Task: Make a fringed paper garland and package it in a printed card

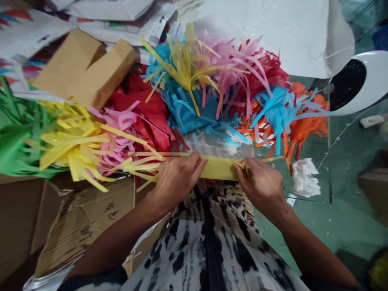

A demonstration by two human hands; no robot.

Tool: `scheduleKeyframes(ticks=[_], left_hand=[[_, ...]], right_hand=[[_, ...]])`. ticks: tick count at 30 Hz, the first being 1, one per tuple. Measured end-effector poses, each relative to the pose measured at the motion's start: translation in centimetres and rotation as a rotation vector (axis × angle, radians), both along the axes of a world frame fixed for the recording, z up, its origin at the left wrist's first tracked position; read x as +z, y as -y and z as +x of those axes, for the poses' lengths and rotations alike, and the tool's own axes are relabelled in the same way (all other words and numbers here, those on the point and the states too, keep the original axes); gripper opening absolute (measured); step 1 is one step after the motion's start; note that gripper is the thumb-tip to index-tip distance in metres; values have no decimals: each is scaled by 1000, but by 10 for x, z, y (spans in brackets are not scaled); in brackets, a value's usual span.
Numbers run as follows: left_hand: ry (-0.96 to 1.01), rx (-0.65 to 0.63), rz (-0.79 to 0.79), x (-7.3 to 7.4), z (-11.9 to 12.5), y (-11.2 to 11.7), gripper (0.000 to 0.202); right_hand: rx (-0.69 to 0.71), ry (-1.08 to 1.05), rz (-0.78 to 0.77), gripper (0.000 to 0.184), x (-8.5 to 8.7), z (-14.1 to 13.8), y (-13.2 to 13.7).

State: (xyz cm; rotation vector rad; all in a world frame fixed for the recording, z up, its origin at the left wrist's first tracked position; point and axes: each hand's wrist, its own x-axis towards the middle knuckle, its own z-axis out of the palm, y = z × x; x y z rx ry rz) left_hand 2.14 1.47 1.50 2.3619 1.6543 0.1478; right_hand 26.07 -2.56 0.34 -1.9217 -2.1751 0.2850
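A yellow tissue-paper tassel [220,168] is stretched level between my two hands, close in front of my body. My left hand [178,173] is closed on it, thumb and fingers pinched at the uncut band, with cut strips fanning out to the left. At the other end, my right hand [260,180] pinches the band, and a thin yellow strip sticks out beyond it. Just behind lie blue fringed paper [194,107], red fringed paper [148,117] and a loose yellow tassel [189,64]. The fingertips' far sides are hidden.
Pink [233,68], orange [309,117], green [24,137] and more yellow fringes [72,141] cover the work surface. A folded brown paper piece [81,68] lies at the back left. Cardboard boxes [87,218] stand at the lower left, a crumpled white tissue [306,178] at the right.
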Motion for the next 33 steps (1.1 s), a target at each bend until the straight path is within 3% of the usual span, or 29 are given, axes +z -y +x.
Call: scheduleKeyframes(ticks=[7,10,13,15,18,21,23,26,29,33], left_hand=[[-159,-8,-117,9,7,-5,33],[-178,-68,31,10,8,-6,31],[-95,-214,338,5,7,-8,18],[-19,-412,468,0,4,-11,13],[44,-650,466,-6,-2,-16,18],[38,-696,443,-8,-8,-17,22],[20,-709,459,-10,-11,-14,26],[-41,-705,480,-12,-11,-7,35],[-73,-711,506,-14,-9,2,40],[-69,-716,477,-18,-13,10,49]], right_hand=[[20,24,22,28,0,-2,0],[30,35,18,30,1,-3,0],[16,64,-1,31,2,-6,-1],[4,92,-21,31,3,-8,-2],[-39,133,-55,28,8,-3,-4],[-86,127,-9,21,17,12,-1],[-81,115,125,24,21,22,6],[95,82,325,37,21,24,22],[375,48,354,46,11,14,40],[436,76,321,44,-2,13,53]])
